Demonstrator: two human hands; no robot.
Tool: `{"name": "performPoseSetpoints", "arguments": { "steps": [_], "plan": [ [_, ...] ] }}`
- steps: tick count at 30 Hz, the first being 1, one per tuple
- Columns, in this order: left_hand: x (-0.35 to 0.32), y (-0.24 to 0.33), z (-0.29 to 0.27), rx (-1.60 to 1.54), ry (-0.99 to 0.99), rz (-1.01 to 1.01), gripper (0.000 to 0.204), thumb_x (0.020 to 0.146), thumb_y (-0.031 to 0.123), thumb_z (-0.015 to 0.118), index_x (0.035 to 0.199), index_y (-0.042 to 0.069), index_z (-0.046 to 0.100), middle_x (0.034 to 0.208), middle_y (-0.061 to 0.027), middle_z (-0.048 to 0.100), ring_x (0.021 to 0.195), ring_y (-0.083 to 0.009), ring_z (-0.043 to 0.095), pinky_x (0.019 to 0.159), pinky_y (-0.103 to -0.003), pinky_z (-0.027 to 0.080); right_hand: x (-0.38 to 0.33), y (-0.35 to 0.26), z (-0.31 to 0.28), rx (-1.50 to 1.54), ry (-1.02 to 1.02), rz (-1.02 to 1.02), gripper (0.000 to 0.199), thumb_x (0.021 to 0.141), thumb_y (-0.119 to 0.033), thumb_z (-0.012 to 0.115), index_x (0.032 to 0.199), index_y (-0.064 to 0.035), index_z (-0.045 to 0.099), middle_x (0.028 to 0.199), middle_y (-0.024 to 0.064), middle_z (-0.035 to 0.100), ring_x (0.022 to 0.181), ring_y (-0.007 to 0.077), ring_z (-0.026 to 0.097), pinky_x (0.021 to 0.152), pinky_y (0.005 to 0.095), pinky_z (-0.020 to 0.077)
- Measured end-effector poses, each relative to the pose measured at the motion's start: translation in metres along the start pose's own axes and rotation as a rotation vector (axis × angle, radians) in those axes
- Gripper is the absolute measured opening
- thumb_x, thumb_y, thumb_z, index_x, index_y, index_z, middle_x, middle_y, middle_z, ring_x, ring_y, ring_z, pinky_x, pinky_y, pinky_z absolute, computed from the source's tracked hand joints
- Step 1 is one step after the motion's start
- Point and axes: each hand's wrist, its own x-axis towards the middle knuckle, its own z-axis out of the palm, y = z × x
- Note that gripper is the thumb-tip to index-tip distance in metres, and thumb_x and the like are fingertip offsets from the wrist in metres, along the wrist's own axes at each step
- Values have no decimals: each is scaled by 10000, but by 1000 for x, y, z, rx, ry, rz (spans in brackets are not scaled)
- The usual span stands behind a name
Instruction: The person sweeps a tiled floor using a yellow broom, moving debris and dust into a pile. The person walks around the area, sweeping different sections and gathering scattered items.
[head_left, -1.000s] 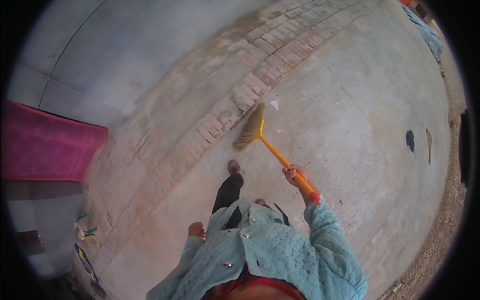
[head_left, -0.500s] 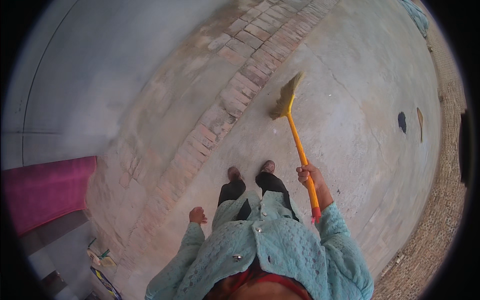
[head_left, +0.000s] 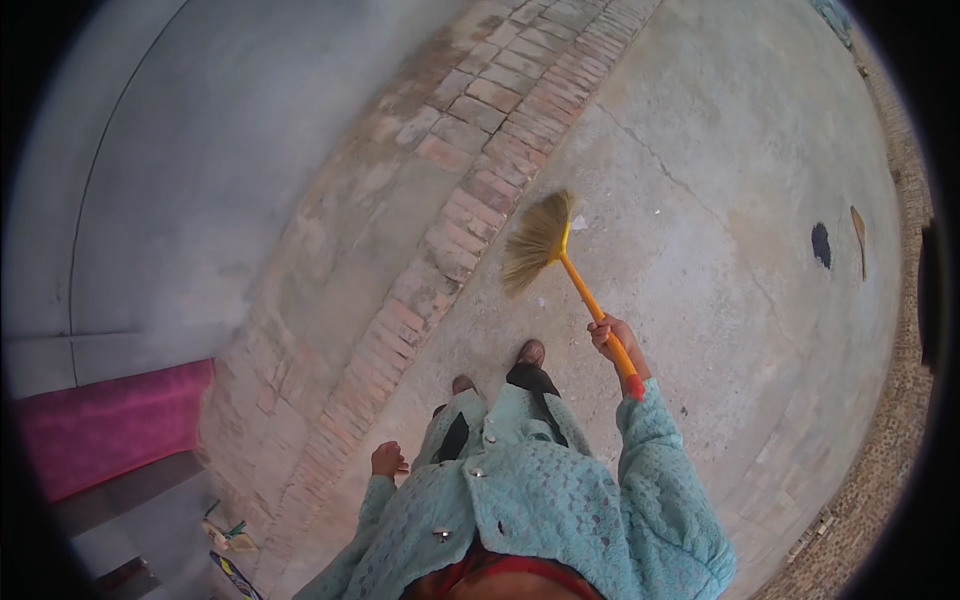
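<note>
A short-handled broom (head_left: 585,294) with an orange handle and a yellow collar is in my right hand (head_left: 618,340), its fingers wrapped around the handle near the red end. Its fanned straw bristles (head_left: 538,243) lie at the concrete floor, close beside the raised brick edging. A small pale scrap (head_left: 580,223) is on the floor just right of the bristles. My left hand (head_left: 388,460) hangs low at my left side, fingers curled in, with nothing visible in it.
The brick edging (head_left: 455,240) runs diagonally past my feet (head_left: 531,353). Left of it are a grey wall (head_left: 230,130) and a magenta cloth (head_left: 120,425). A dark patch (head_left: 821,245) and a thin brown piece (head_left: 859,240) lie far right, before a brick-patterned strip (head_left: 905,330).
The broom's bristles have swung left and toward me, nearer the brick edging, and show more broadly fanned. My right hand keeps its grip. My left hand stays low with curled fingers.
</note>
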Motion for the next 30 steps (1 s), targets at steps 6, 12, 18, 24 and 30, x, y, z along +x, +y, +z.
{"name": "performPoseSetpoints", "arguments": {
  "steps": [6, 12, 18, 24, 30],
  "plan": [
    [-13, 46, 30, -9, 24, -36, 305, 761, 148, 471, 1044, 33, 469, 655, -96, 507, 468, -199, 534, 396, -347, 480, -35, -30, 33, -227, 29, -222, 585, 743, 18, 386, 1231, -267, 238, 700, 91, 452, 407, 36, 353, 344, 150, 320],
    [-6, 83, 48, 104, 1, 33, 305, 759, 138, 468, 1044, 30, 467, 654, -99, 510, 441, -199, 531, 387, -345, 479, -107, -21, 28, -62, -146, 35, 584, 746, 28, 398, 1234, -249, 234, 711, 103, 461, 414, 40, 368, 352, 167, 328],
    [0, 137, 72, 164, -53, 110, 309, 764, 142, 451, 1050, 24, 464, 648, -94, 505, 434, -189, 528, 375, -325, 474, -104, 2, -26, 93, -47, 308, 394, 753, 38, 404, 1078, -147, 281, 712, 125, 470, 405, 63, 394, 356, 182, 356],
    [6, 178, 78, 198, -22, 138, 312, 759, 143, 458, 1047, 22, 466, 657, -99, 513, 442, -191, 530, 369, -322, 468, -84, -48, -46, -226, 270, 69, 365, 711, 62, 446, 1028, -60, 313, 608, 121, 462, 398, 106, 432, 335, 219, 371],
    [26, 235, 96, 487, -71, 169, 306, 758, 139, 460, 1043, 26, 468, 660, -92, 517, 458, -195, 529, 379, -325, 462, -62, -127, -6, -411, 297, -269, 626, 693, 83, 423, 1236, -117, 186, 600, 100, 452, 403, 91, 411, 338, 214, 360]
  ]
}}
